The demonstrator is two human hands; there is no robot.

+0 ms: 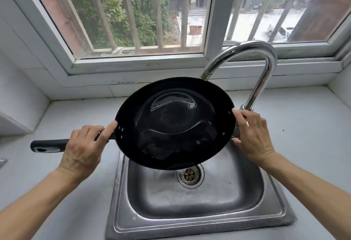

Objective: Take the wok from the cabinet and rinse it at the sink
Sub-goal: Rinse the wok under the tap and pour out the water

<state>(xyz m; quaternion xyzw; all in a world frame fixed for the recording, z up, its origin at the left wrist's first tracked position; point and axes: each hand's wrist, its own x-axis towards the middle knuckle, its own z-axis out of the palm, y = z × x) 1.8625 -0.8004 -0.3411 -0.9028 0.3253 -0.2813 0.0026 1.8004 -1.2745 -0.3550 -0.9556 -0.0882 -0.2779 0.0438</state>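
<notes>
Hidden: right helper handle of the wok (175,123), covered by the right hand (252,135); far rim of the sink (199,218) and part of the drain (190,176), behind the wok.
Cut off: both forearms at the lower frame edge; a small grey item at the far left edge, too little in view to identify.
Hard to make out: exact spot where the faucet (252,59) meets the counter (307,125), behind the right hand; no stream visible at the spout.
Wok position: held in the air above the sink, just under the spout, tilted with the inside facing the camera.
Wok contents: shallow clear water pooled on the black inside, edges glinting.
Sink contents: bare steel basin, wet-looking, drain strainer near the back.
Left hand (85,144): closed around the long black handle close to the bowl, index finger stretched along toward the rim.
Right hand: curled onto the right rim, thumb on top of the edge, fingers wrapped below.
</notes>
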